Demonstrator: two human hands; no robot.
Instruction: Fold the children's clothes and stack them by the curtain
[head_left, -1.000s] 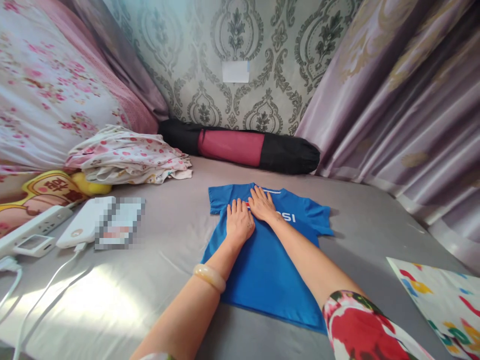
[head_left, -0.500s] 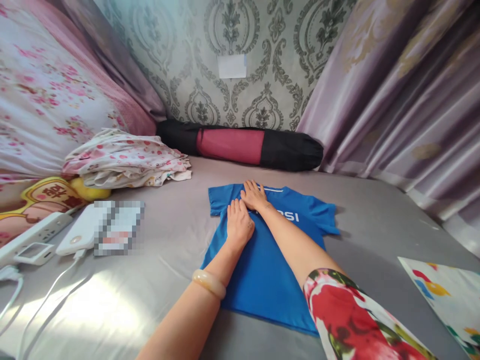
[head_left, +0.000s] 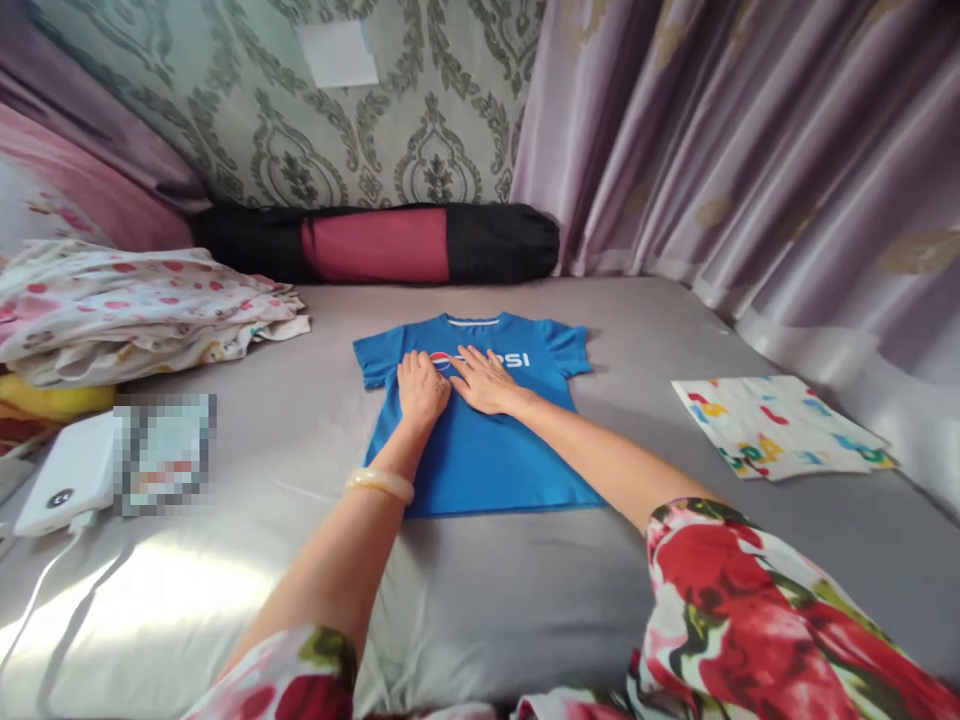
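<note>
Pressing on a blue short-sleeved fabric T-shirt [head_left: 491, 460], spread flat on a grey-sheeted bed [head_left: 637, 325].

Laid midway between far and near edges, collar toward the far; sleeves out, unfolded, with little left to flatten, seemingly. Resting palm-down with left hand [head_left: 424, 388], fingers together, and right hand [head_left: 487, 382], fingers spread, gripping nothing visibly.

We look through one head-worn camera, facing forward and down along our own forearms [head_left: 337, 545]. It sits above and behind our hands [head_left: 484, 383], which fall near the middle of the view, the sleeves [head_left: 750, 600] looming closest at the lower edge. We see past the blue T-shirt [head_left: 495, 460] and across the grey sheet [head_left: 495, 590] to the patterned wall [head_left: 390, 130] at the top, with curtains [head_left: 675, 140] at both sides.
</note>
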